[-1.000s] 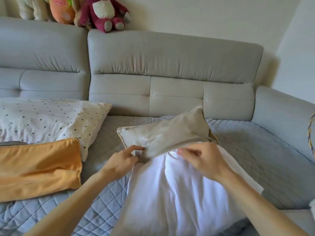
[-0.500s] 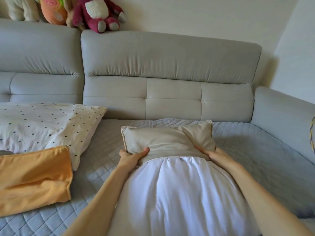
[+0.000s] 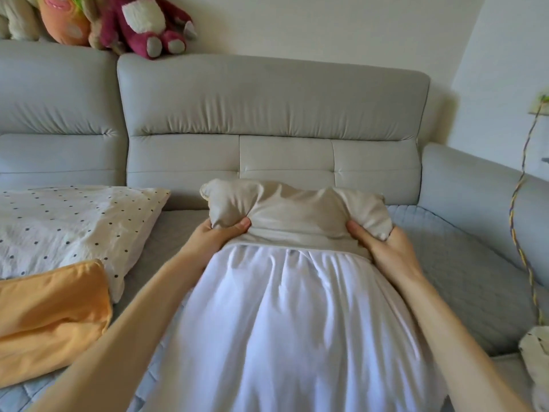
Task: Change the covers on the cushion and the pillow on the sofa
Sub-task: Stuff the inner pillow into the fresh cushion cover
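Spanning the view, a grey sofa [image 3: 273, 114] carries a white cushion insert [image 3: 285, 322] on its quilted seat. Polka-dot pillow [image 3: 68, 227] and orange cover [image 3: 50, 316] lie at left, overlapping. Beige cover [image 3: 297, 215], bunched, sheathes the insert's far end. Left hand [image 3: 217, 236] and right hand [image 3: 386, 248], well apart, each clamp a side of that cover.

Landmark: white cushion [image 3: 282, 337].
- Left of it: narrow strip of bare quilted seat [image 3: 160, 242], then the dotted pillow [image 3: 68, 227] and orange cover [image 3: 50, 316] block the way.
- Right of it: wider open seat up to the armrest [image 3: 475, 179]; a braided cord [image 3: 511, 212] hangs there.
- Behind it: its far end, capped by the beige cover [image 3: 291, 215], sits near the backrest [image 3: 273, 120].
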